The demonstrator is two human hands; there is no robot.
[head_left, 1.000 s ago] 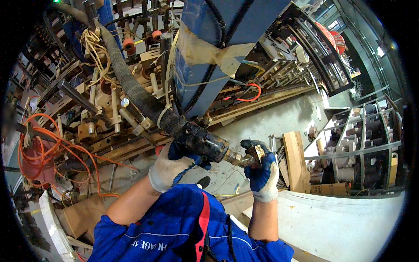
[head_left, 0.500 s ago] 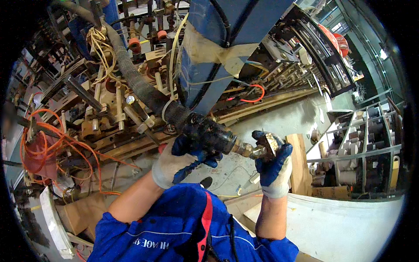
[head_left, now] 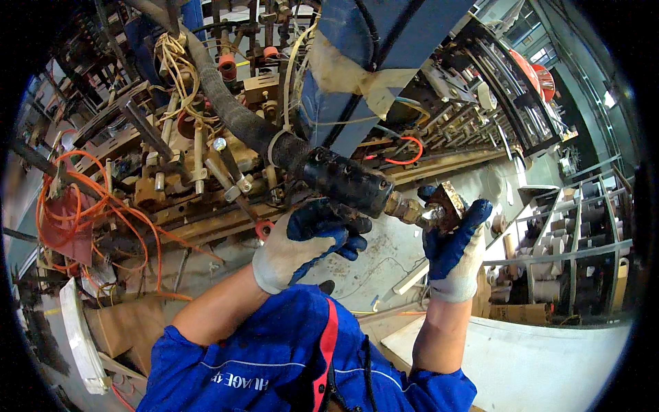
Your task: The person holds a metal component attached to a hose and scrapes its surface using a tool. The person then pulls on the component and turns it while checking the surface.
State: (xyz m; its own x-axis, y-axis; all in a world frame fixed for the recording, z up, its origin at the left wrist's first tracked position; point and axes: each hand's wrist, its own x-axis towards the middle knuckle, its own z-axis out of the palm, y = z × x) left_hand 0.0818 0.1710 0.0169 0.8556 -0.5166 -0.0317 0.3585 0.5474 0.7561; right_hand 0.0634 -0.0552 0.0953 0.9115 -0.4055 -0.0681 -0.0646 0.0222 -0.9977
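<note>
A thick dark fabric-covered hose [head_left: 237, 117] slopes down from the upper left into a black cylindrical coupling [head_left: 347, 182]. A brass-coloured threaded fitting [head_left: 405, 207] sticks out of its right end. My right hand [head_left: 456, 250], in a white and blue coated glove, is closed around a rusty metal block [head_left: 449, 200] at the fitting's tip. My left hand [head_left: 305, 240], gloved alike, is just beneath the coupling with its fingers curled. Its fingertips are dark and close to the coupling's lower side; whether they grip anything I cannot make out.
A blue post [head_left: 350, 82] with a taped band rises ahead. Metal machine parts and clamps crowd the left, beside a tangle of orange hose [head_left: 103, 199]. A rack of rolls [head_left: 549, 254] stands at right above a white panel [head_left: 542, 357]. Cardboard [head_left: 127, 329] lies lower left.
My left hand has slipped from around the coupling to below it, uncovering its side. My right hand, still on the metal block, has moved right and slightly up. The view has shifted a little.
</note>
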